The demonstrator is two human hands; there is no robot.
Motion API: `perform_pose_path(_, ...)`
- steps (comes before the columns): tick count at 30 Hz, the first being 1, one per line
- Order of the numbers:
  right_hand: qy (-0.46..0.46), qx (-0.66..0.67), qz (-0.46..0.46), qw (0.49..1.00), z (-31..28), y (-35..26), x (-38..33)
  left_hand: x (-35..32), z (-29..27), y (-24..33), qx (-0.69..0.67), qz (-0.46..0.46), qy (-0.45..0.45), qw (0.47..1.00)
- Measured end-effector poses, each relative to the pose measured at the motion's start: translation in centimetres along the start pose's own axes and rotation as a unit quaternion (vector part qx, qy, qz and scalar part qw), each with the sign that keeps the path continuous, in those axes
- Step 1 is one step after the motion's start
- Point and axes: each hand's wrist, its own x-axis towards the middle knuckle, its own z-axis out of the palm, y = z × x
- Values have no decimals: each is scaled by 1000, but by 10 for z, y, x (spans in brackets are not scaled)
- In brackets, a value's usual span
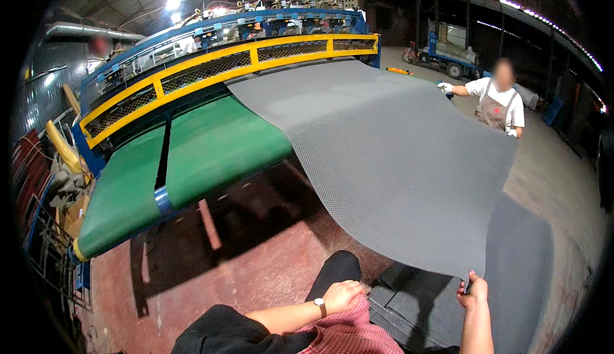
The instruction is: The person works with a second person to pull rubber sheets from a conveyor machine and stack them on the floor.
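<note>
R hand [472, 291] pinched shut on grey mesh sheet [390, 156] corner; L hand [342, 295] loosely curled, resting on thigh.

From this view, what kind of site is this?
Likely a factory floor making mesh sheet: a big blue machine with green conveyor belts, a grey mesh sheet gripped by the right hand, stacked sheets below.
</note>
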Motion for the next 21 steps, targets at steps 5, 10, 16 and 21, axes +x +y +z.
perform_pose_path(5,3,9,20,1000,-1,-10,-19,2,-4,4,12,-9,-9,1000)
perform_pose_path(10,38,52,9,998,-10,-12,-11,3,-5,7,3,-1,6,1000)
perform_pose_path(16,19,68,10,997,-26,-18,-15,3,-2,5,11,-2,6,1000)
perform_pose_path(21,44,92,14,995,-36,-23,-12,3,-2,6,10,3,6,1000)
